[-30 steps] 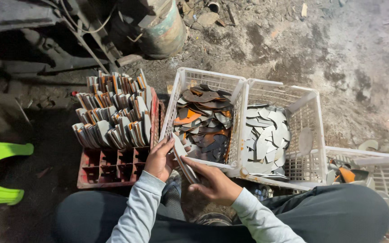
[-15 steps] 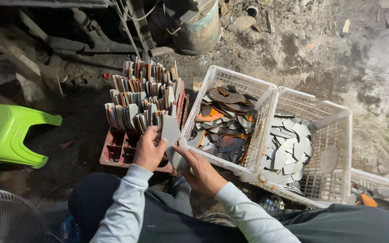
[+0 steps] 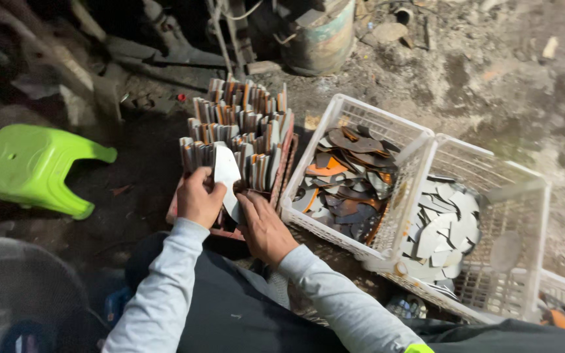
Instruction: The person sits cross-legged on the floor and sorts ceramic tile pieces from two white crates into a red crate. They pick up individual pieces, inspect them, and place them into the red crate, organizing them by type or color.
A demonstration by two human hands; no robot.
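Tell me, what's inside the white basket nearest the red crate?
The white basket holds a loose heap of flat, curved metal blanks, rusty brown, grey and some orange. The pieces on top cover whatever lies beneath, and the basket's bottom.

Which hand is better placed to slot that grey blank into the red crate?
Left, probably. The left hand grips the blank right at the crate stacks; the right hand only steadies its lower edge.

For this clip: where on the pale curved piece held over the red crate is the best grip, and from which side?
Probably its lower edge, from the person's side. The pale curved piece stands upright on edge, its top rising against the stacked pieces in the red crate, so only the near, lower part is free. The left hand and right hand already pinch it there from either side.
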